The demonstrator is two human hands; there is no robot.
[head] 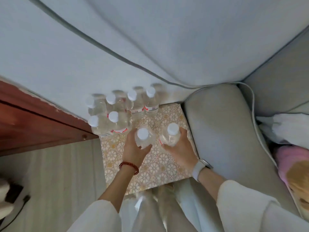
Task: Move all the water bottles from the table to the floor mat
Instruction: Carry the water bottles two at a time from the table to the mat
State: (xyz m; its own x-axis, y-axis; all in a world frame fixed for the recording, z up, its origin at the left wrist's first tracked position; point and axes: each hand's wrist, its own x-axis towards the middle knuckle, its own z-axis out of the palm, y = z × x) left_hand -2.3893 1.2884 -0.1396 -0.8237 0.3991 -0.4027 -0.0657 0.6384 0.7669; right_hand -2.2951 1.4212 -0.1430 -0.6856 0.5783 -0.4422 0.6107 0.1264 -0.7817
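1. Head view, nearest first: two pale sleeves reach forward and down; the left hand [133, 148], a red bead bracelet [129, 167] on its wrist, has its fingers wrapped around a clear water bottle [144, 137]; the right hand [179, 148], a white watch [199, 166] on its wrist, has its fingers closed round a second bottle [170, 136].

2. Both held bottles stand upright with white caps on, over the floral floor mat [155, 164]; whether their bases already touch the mat I cannot tell; the step in hand looks like setting this pair down.

3. Judged from here, the next move calls for lowering each bottle straight until it stands firm, then opening the fingers without nudging the neighbours; the left bottle is just beside the nearer row, so there is little room on that side.

4. Farther on, six more bottles stand upright on the mat's far end: two in a nearer row [108, 126] and four in a back row [132, 102], packed close against one another; all capped, clear, with red-and-white labels; they appear full, though the water level is hard to read.

5. Beyond them a pale blue sofa cushion [150, 39] fills the view; a grey sofa arm [217, 131] borders the mat on the right; a reddish wooden cabinet [33, 118] stands on the left; no table is in view, so how many bottles remain there I cannot say.
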